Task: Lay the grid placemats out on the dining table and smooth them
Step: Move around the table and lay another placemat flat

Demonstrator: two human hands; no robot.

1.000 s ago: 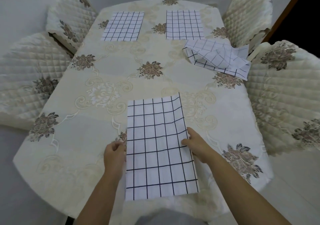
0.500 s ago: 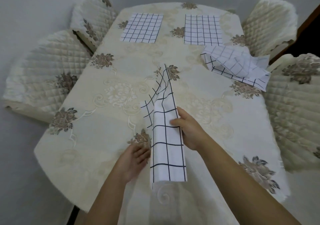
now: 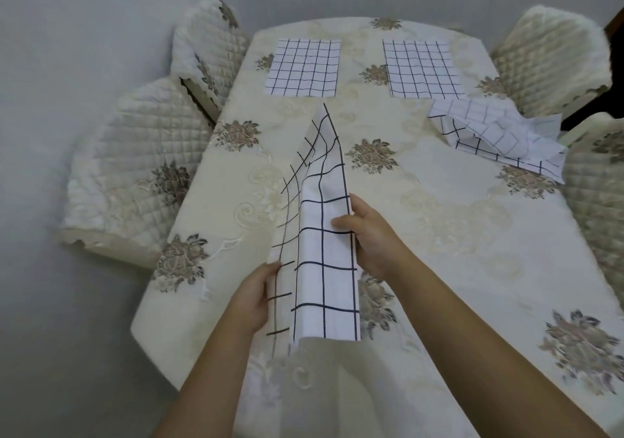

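A white placemat with a black grid (image 3: pixel 320 235) is lifted off the dining table (image 3: pixel 456 235) and bent lengthwise into a ridge. My right hand (image 3: pixel 368 231) grips its right edge, thumb on top. My left hand (image 3: pixel 253 299) holds its left edge lower down. Two more grid placemats lie flat at the far end, one at the left (image 3: pixel 303 68) and one at the right (image 3: pixel 420 68). A loose pile of crumpled placemats (image 3: pixel 499 133) sits near the table's right edge.
The table wears a cream floral cloth. Quilted cream chairs stand around it: two on the left (image 3: pixel 141 167) (image 3: pixel 209 49) and two on the right (image 3: pixel 550 56) (image 3: pixel 601 194). A dark doorway (image 3: pixel 616 32) shows at the far right.
The placemat lay flat under both hands a second ago. My hands have since lifted it and folded it upward, and it has shifted left over the table. The view has moved right.
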